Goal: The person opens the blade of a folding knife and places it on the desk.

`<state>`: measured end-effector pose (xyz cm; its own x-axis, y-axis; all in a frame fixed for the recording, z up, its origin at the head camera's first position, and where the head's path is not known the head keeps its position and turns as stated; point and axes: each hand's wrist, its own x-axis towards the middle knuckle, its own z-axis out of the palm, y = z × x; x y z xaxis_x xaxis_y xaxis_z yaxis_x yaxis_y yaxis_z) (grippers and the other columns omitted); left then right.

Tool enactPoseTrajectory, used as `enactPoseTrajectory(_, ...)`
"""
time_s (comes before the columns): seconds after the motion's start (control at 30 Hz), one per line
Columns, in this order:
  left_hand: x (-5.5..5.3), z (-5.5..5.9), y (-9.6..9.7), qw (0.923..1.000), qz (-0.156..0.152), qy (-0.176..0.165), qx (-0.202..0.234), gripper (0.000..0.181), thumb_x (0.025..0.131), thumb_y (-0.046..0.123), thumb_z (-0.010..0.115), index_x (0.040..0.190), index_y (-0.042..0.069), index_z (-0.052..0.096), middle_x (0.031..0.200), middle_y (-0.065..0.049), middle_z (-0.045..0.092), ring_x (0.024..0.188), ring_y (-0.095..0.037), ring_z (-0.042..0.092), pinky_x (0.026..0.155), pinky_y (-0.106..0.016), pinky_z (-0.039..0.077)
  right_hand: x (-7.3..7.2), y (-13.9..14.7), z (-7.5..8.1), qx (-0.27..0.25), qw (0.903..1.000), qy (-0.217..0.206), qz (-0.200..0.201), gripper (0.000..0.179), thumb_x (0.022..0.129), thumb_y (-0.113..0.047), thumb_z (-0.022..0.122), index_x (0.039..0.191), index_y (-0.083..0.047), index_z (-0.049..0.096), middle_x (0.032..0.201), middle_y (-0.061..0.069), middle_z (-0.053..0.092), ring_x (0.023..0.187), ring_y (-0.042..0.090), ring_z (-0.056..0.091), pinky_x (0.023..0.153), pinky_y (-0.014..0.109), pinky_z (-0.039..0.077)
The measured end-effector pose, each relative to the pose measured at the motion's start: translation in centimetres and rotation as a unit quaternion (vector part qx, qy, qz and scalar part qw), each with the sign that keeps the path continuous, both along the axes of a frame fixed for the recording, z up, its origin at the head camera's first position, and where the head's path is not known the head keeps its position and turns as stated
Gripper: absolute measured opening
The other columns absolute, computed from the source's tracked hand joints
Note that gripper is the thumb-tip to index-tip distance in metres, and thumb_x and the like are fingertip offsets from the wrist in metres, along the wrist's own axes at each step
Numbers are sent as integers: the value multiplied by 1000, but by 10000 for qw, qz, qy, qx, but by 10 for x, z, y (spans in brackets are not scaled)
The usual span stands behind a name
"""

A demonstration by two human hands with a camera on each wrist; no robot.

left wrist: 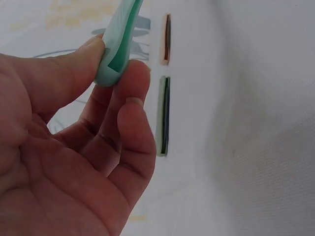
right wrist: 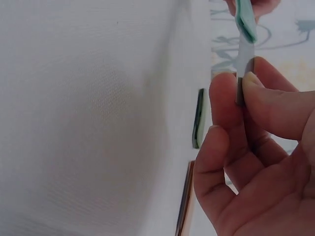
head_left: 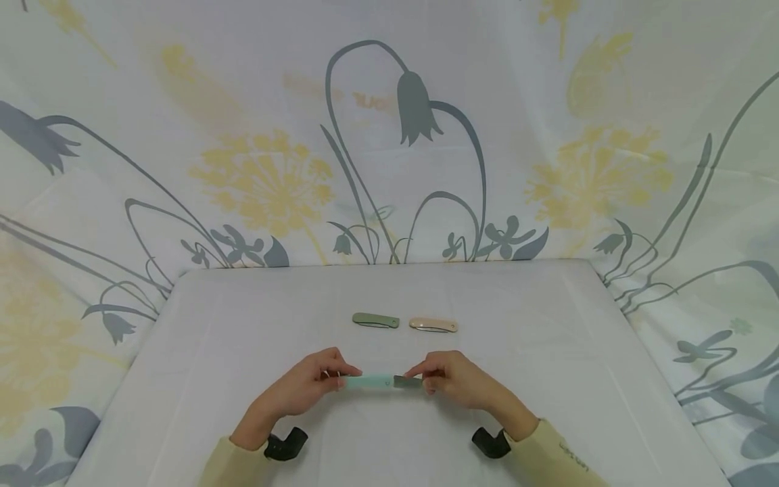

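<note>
Between the two hands a mint-green folding knife (head_left: pixel 368 381) is stretched out lengthwise, its metal blade (head_left: pixel 399 381) swung out in line with the handle. My left hand (head_left: pixel 298 387) pinches the butt of the handle between thumb and fingers; in the left wrist view the empty blade slot faces the camera. On the other side my right hand (head_left: pixel 465 384) pinches the blade near its tip, thumb on one face and fingers on the other. The blade's end is partly hidden by those fingers.
Beyond the hands, a green folding knife (head_left: pixel 375 320) and a pink-beige one (head_left: pixel 433 325) lie folded side by side on the white table (head_left: pixel 243 311). A flower-printed cloth (head_left: pixel 389 169) hangs around the table's back and sides.
</note>
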<state>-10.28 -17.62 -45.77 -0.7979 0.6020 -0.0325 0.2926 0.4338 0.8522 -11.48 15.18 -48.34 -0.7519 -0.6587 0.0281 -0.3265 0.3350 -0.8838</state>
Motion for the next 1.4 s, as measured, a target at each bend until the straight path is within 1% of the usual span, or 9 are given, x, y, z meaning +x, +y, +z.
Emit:
enactPoseTrajectory(0.07, 0, -2, 1, 9998, 181, 123, -16, 24, 97, 5, 62, 117, 12, 74, 93, 4, 58, 81, -13, 54, 71, -27, 47, 0, 1, 0, 66, 9998, 122, -156, 35, 92, 13, 57, 113, -8, 75, 77, -2, 60, 67, 8, 54, 61, 22, 46)
enactPoseTrajectory(0.17, -1, -7, 3, 9966, 749, 329, -32, 20, 96, 8, 66, 112, 15, 75, 95, 6, 62, 82, -12, 56, 71, -27, 49, 0, 1, -1, 154, 9984, 235, -487, 29, 93, 7, 62, 112, -10, 75, 77, -4, 63, 67, 9, 56, 58, 21, 43)
enactPoseTrajectory(0.3, -2, -12, 5, 9884, 1465, 401, 36, 15, 93, 10, 71, 104, 19, 76, 97, 8, 67, 79, -13, 59, 68, -27, 50, 0, 1, -3, 137, 9964, 92, -829, 21, 94, -2, 67, 111, -11, 75, 79, -4, 66, 68, 13, 59, 57, 21, 43)
enactPoseTrajectory(0.5, -4, -17, 5, 9798, 1969, 322, 106, 13, 90, 9, 74, 101, 14, 76, 96, 5, 69, 75, -15, 57, 63, -25, 48, -2, -1, -7, 250, 9950, -168, -953, 20, 93, -9, 70, 112, -12, 75, 91, -6, 68, 77, 13, 61, 65, 24, 49)
enactPoseTrajectory(0.6, -6, -21, 4, 9772, 2087, 378, 138, 13, 88, 9, 76, 101, 12, 77, 94, 4, 68, 78, -14, 58, 67, -25, 49, -5, -4, -11, 422, 9942, -58, -988, 22, 92, -8, 71, 113, -13, 75, 98, -6, 68, 83, 11, 61, 72, 26, 51)
enactPoseTrajectory(0.8, -12, -29, 3, 9759, 2125, 477, 130, 25, 80, 3, 82, 103, 7, 76, 97, -5, 67, 86, -14, 63, 74, -26, 53, -15, -14, -15, 602, 9887, 307, -1336, 19, 90, -4, 72, 107, -11, 76, 95, -5, 69, 85, 11, 63, 75, 27, 52)
enactPoseTrajectory(0.93, -17, -33, 3, 9723, 2289, 476, -71, 25, 78, 3, 83, 102, 9, 77, 95, -1, 66, 85, -13, 64, 73, -27, 53, -22, -17, -20, 635, 9861, 239, -1516, 17, 89, -4, 73, 104, -11, 76, 96, -5, 69, 86, 12, 63, 76, 27, 51)
enactPoseTrajectory(1.13, -22, -38, 2, 9627, 2678, 254, -296, 22, 79, 7, 84, 99, 14, 77, 92, 2, 67, 83, -12, 62, 74, -31, 50, -33, -18, -27, 675, 9859, 262, -1508, 21, 84, -3, 77, 104, -10, 76, 97, -5, 69, 87, 11, 61, 78, 28, 50)
enactPoseTrajectory(1.4, -24, -42, 4, 9603, 2724, 271, -531, 21, 79, 10, 84, 98, 14, 76, 87, 4, 66, 80, -13, 58, 71, -30, 46, -38, -21, -24, 825, 9829, 359, -1605, 19, 83, -1, 77, 100, -9, 77, 91, -5, 68, 82, 11, 58, 74, 29, 48)
